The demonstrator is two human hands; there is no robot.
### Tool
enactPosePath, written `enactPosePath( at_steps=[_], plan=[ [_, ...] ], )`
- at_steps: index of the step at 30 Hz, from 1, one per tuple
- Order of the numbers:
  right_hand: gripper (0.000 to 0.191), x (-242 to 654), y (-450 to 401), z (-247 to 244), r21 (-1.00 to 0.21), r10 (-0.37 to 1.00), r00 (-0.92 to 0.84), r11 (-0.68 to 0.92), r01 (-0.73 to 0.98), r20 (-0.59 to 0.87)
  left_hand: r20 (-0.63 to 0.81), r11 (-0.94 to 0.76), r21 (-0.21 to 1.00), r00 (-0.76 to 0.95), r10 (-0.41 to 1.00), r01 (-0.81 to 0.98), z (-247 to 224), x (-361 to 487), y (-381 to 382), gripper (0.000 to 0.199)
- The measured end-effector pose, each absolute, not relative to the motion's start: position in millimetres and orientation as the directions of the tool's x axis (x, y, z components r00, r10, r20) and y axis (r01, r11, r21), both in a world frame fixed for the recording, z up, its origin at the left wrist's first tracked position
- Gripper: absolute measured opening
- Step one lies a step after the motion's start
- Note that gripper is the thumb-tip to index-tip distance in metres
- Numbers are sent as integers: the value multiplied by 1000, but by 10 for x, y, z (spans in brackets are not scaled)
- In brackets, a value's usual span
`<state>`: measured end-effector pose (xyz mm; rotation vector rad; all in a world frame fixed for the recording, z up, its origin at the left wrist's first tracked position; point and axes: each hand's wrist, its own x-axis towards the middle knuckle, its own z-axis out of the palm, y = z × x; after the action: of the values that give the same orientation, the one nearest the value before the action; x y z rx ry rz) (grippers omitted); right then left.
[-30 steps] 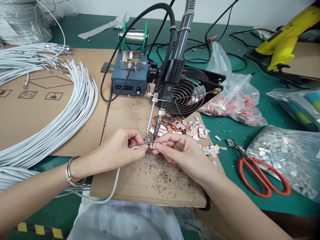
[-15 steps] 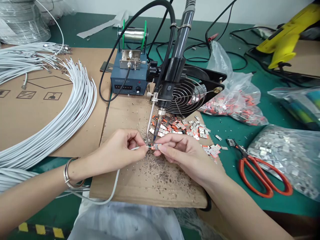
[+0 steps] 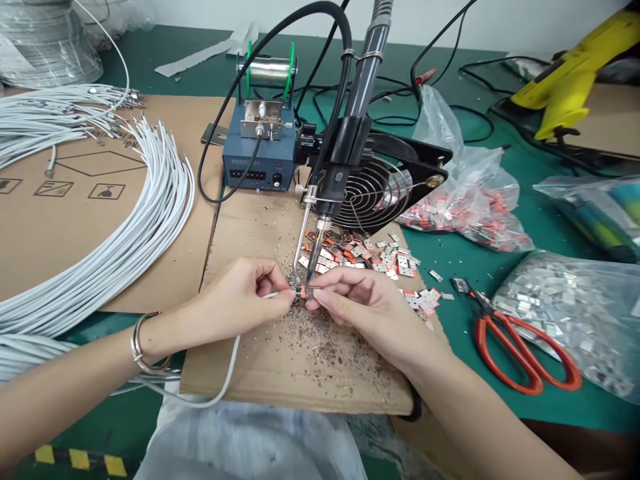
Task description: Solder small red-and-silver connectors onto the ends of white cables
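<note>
My left hand (image 3: 260,291) pinches a white cable (image 3: 234,363) close to its stripped end, and the rest of the cable loops down past my wrist. Between thumb and fingers, my right hand (image 3: 353,297) grips a small USB connector (image 3: 304,291) with an orange part and a metal shell. Cable end and connector meet right under the tip of a mounted soldering iron (image 3: 313,257). A thin bent solder feed tube (image 3: 301,243) comes down beside the tip. My fingertips hide part of the connector. Several loose connectors (image 3: 363,251) lie just behind my hands.
Behind the iron stand a blue solder feeder (image 3: 257,160) with a solder spool (image 3: 269,71) and a black fan (image 3: 370,190). White cables (image 3: 165,220) lie left. Red-handled scissors (image 3: 530,353) and bags of small parts (image 3: 565,313) lie right. Solder crumbs dot the cardboard (image 3: 250,380).
The connector in my right hand has turned, so its flat metal face now shows edge-on. Both hands otherwise stay in place under the iron tip.
</note>
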<state>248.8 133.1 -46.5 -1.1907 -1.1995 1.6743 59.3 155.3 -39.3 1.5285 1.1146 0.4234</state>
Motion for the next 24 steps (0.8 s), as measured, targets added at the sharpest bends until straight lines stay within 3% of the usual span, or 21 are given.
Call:
enactPosePath(
  at_steps=[13,15,17,20,24],
  plan=[
    [13,2506,1323,-471,-966,913,-317,-251,54,-255,-263,-16,897,562,784,441,-370,544,1507,14],
    [10,2515,1302,-474,-975,925,-325,-153,159,-198,-276,-6,900,581,765,435,-367,539,1500,17],
    [10,2528,1270,-473,-956,940,-337,50,289,-53,-283,6,904,587,758,428,-373,536,1495,19],
    [13,2555,1224,-469,-823,902,-382,367,433,201,-291,21,908,593,751,419,-388,537,1488,21],
    [14,2577,1205,-478,-701,831,-484,517,491,275,-297,25,908,600,743,419,-393,541,1482,20]
  ],
)
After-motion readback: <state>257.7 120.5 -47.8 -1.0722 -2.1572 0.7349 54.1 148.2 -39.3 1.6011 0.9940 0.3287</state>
